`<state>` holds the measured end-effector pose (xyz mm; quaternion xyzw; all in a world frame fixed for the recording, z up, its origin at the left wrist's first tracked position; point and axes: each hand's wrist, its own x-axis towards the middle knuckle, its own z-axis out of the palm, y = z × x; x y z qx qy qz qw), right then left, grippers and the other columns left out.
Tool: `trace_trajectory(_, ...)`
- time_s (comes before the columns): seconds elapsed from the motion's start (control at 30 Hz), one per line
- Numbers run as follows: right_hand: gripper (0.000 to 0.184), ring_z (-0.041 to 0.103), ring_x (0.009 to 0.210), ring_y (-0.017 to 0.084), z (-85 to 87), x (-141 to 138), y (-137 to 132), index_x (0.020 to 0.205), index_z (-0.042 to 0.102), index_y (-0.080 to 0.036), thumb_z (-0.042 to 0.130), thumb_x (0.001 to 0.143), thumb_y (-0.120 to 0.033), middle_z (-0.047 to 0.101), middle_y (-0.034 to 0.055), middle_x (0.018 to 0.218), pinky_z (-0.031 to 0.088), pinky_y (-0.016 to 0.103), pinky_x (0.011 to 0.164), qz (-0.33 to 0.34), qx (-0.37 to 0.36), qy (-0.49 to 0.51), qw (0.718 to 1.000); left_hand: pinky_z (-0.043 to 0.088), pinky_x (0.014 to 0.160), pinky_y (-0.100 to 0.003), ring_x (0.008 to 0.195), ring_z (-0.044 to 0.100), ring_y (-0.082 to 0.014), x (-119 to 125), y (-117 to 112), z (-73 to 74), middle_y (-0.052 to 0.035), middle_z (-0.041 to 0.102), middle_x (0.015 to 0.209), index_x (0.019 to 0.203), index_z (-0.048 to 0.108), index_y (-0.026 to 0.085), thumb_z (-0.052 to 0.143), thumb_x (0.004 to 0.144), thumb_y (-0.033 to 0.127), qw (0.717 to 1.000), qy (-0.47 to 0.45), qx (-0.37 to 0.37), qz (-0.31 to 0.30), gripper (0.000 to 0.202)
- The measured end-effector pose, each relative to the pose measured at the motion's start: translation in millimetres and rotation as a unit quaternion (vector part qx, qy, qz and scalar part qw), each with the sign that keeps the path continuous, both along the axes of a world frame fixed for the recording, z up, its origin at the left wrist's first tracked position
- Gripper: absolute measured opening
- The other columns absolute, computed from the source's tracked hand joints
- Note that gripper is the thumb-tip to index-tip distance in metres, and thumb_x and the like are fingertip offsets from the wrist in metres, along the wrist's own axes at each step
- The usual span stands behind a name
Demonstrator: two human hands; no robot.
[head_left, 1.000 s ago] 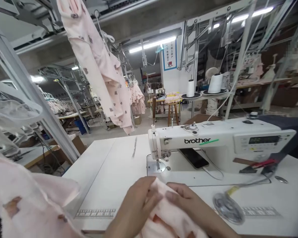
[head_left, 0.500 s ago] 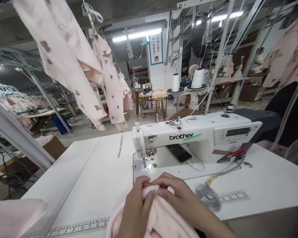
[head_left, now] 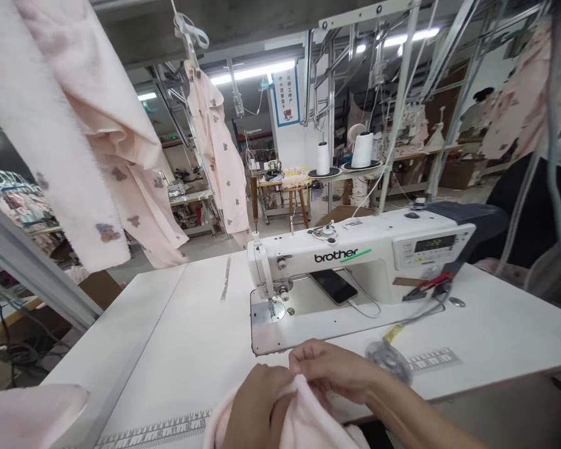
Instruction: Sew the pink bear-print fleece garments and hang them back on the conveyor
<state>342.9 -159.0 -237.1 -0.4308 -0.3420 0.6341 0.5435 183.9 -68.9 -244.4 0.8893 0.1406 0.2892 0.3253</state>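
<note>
Pinching the pink cloth (head_left: 308, 419), both hands clamp its top fold: left hand (head_left: 257, 408) curled beneath, right hand (head_left: 331, 371) with fingers closed on top. The cloth sits on the bench (head_left: 191, 337) just before the machine (head_left: 355, 255), whose needle (head_left: 272, 304) stands beyond, slightly left, bare bench between. A phone (head_left: 334, 287) lies under the machine's arm.

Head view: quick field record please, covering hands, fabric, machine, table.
left hand: grips pink fabric at its top edge
right hand: pinches same fabric edge
sewing machine: white, behind the hands, needle plate bare
phone: lies under machine arm, cable attached
table: white, ruler printed along near edge
hanging garment: pink, overhead left
</note>
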Motion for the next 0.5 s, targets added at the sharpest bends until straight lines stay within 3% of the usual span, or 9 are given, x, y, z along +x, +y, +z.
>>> trace_trajectory(0.13,0.018,0.037,0.031,0.004,-3.9,-16,-1,0.074,0.057,-0.013,0.061,0.072,-0.031,0.045,-0.0063,0.046,0.028,0.012,0.031,-0.036,-0.002,0.042,0.998,0.05,0.076,-0.026,0.087,0.062,-0.0181,-2,0,-11.0,-0.0068,0.067,0.096,0.115,0.059,0.025,0.042,0.086,0.025,0.997,-0.007,0.051,0.051,0.034)
trace_trajectory(0.23,0.013,0.031,0.031,0.003,-4.7,-25,1,0.071,0.056,-0.013,0.059,0.067,-0.025,0.039,-0.0079,0.044,0.024,0.013,0.032,-0.061,-0.033,0.049,0.996,0.051,0.067,-0.027,0.074,0.063,-0.0192,-2,1,-12.4,-0.0078,0.067,0.083,0.122,0.056,0.025,0.039,0.086,0.027,0.995,0.033,0.088,0.039,0.04)
trace_trajectory(0.37,0.031,0.04,0.04,0.005,-7.3,-32,2,0.067,0.052,-0.014,0.062,0.069,-0.042,0.046,-0.0042,0.051,0.027,0.015,0.039,-0.084,-0.064,0.039,0.994,0.051,0.073,-0.026,0.085,0.064,-0.0191,-2,1,-5.7,-0.0053,0.068,0.094,0.116,0.059,0.027,0.044,0.082,0.024,0.997,0.003,0.048,0.065,0.037)
trace_trajectory(0.43,0.041,0.044,0.046,0.007,-5.8,-32,0,0.072,0.05,-0.015,0.053,0.077,-0.055,0.05,-0.0018,0.059,0.031,0.017,0.045,-0.154,-0.002,-0.042,0.987,0.051,0.075,-0.026,0.088,0.064,-0.0179,-2,3,0.3,-0.004,0.068,0.099,0.118,0.055,0.025,0.044,0.083,0.027,0.995,-0.02,-0.014,0.101,0.037)
trace_trajectory(0.5,0.042,0.047,0.053,0.01,-0.7,-33,-4,0.075,0.049,-0.016,0.042,0.084,-0.056,0.051,-0.0007,0.065,0.034,0.021,0.051,-0.236,0.066,-0.192,0.95,0.051,0.072,-0.026,0.083,0.065,-0.017,-2,8,6.3,-0.0036,0.068,0.097,0.12,0.05,0.023,0.043,0.085,0.034,0.987,-0.025,-0.054,0.146,0.038)
